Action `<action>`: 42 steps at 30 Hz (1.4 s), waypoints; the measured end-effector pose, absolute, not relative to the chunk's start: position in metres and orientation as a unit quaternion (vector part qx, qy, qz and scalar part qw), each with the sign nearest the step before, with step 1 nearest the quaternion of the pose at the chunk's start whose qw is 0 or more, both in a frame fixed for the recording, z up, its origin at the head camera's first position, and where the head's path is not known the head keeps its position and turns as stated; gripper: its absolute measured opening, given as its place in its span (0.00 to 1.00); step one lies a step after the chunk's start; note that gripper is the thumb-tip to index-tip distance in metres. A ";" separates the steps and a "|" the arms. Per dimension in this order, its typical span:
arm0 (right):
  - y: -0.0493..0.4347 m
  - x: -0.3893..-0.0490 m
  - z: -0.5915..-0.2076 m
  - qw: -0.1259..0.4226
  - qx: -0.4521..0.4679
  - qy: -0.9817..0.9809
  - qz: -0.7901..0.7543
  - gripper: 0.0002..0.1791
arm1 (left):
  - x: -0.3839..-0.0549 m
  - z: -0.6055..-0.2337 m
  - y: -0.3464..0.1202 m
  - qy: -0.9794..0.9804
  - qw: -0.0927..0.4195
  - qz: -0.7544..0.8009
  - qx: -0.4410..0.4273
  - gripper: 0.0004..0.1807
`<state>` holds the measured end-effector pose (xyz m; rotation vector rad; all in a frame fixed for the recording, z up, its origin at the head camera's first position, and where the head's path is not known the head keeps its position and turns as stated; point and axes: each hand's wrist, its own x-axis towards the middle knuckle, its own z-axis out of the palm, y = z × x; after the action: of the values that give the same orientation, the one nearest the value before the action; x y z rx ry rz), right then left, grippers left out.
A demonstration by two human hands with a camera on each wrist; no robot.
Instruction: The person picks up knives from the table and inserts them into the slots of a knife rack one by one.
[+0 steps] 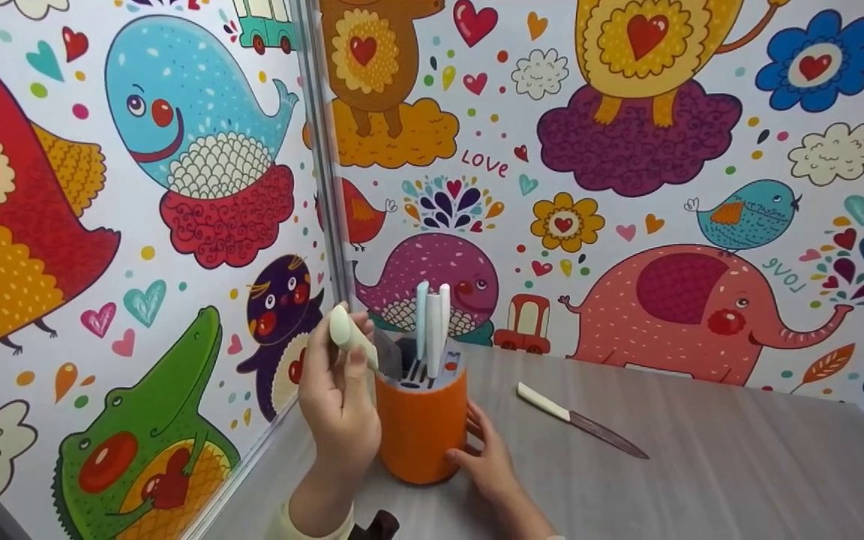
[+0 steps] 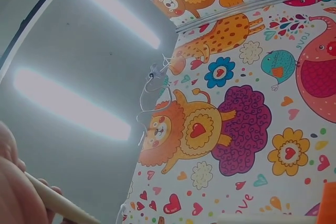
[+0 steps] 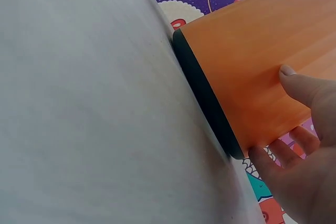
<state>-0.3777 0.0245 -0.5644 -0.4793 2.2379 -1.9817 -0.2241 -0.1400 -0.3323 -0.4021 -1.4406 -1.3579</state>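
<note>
My left hand [image 1: 342, 397] grips a knife by its cream handle [image 1: 343, 330], beside the top of an orange knife block [image 1: 423, 431]. The knife's grey blade [image 1: 387, 361] shows at the block's left rim; how far it sits in a slot I cannot tell. In the left wrist view only part of the cream handle [image 2: 62, 204] and some fingers appear. The block stands upright, with several light-handled tools [image 1: 433, 330] in its top. Low on its right side my right hand [image 1: 493, 454] holds it, thumb in front, fingers round the side.
A knife with a cream handle and dark blade [image 1: 582, 421] lies on the grey table [image 1: 732, 450], right of the block. Walls with printed cartoon animals [image 1: 432, 277] rise behind and to the left. A dark object [image 1: 381, 525] shows by the left wrist.
</note>
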 end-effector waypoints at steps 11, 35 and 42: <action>0.026 -0.379 -0.567 0.061 -0.153 0.740 -0.653 0.51 | -0.246 -0.346 -0.141 -0.606 0.521 -0.575 -0.177 0.23; 0.029 -0.379 -0.565 0.059 -0.171 0.734 -0.654 0.53 | -0.275 -0.352 -0.142 -0.653 0.463 -0.586 -0.127 0.23; 0.026 -0.381 -0.567 0.060 -0.158 0.737 -0.655 0.52 | -0.293 -0.362 -0.142 -0.666 0.419 -0.611 -0.090 0.25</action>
<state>-0.3815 0.0260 -0.5667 -0.4786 2.2294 -1.9812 -0.2929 -0.1422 -0.3624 -0.2261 -1.6692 -1.5333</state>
